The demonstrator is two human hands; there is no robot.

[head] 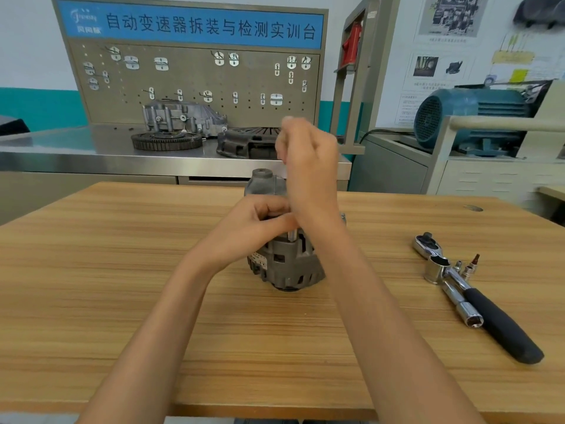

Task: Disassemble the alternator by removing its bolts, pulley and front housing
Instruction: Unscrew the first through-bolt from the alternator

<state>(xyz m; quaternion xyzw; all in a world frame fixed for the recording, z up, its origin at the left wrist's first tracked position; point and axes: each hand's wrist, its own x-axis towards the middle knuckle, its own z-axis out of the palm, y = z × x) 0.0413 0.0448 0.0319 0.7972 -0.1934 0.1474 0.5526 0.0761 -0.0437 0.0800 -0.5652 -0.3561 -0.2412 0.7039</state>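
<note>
Alternator point(287, 264) mid-table point(122, 270), ratchet point(477, 295) right, sockets point(464, 269) seemingly beside

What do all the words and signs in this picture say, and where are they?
"自动变速器拆装与检测实训台": white characters on the blue banner topping the grey pegboard.
White logo at the banner's left end: too blurred to read.
Paper wall posters at right: print too small to read.
Grey metal alternator, chrome ratchet wrench: no readable marks.

Wood-grain table point(122, 270) in foreground; behind it a steel workbench point(91, 154) with grey pegboard point(195, 81) under a blue Chinese-lettered sign point(189, 26). White wall with teal band point(39, 108); posters point(440, 65), possibly technical diagrams, at right.
</note>
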